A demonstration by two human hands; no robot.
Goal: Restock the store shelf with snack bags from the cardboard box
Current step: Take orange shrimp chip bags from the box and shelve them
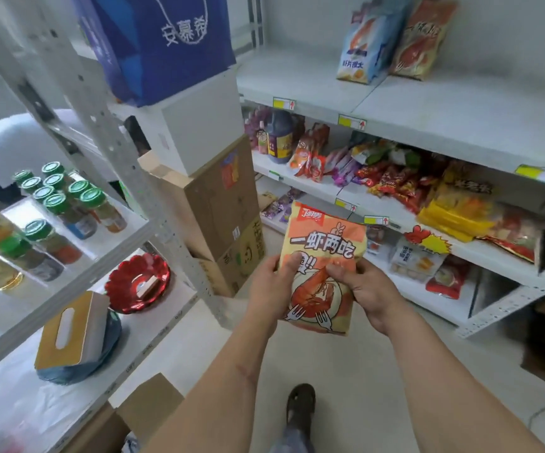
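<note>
At centre of the head view, over the aisle floor, one orange shrimp snack bag [323, 266] is held upright and facing the person. The left hand [272, 282] grips its left edge with the thumb laid across the front; the right hand [362, 289] pinches its right edge in like manner. Both sets of fingers are clenched on the bag, neither released.

The store shelf [428, 125] stands to the right. Its top tier carries only two standing bags at the far right, a blue chip bag [362, 44] and an orange bag [423, 37] that appears to match the one in hand. The lower tiers are crowded with mixed packets. An open cardboard flap [147, 407] shows at near left, probably the supply box.

Judgement: the bag is in transit, not yet shelved. The sound placement would be on the top tier, just beside the matching orange bag, upright with its printed face outward. A light grip by the edges should avoid crushing the contents; the base should settle flat before the fingers let go, lest it topple.
</note>
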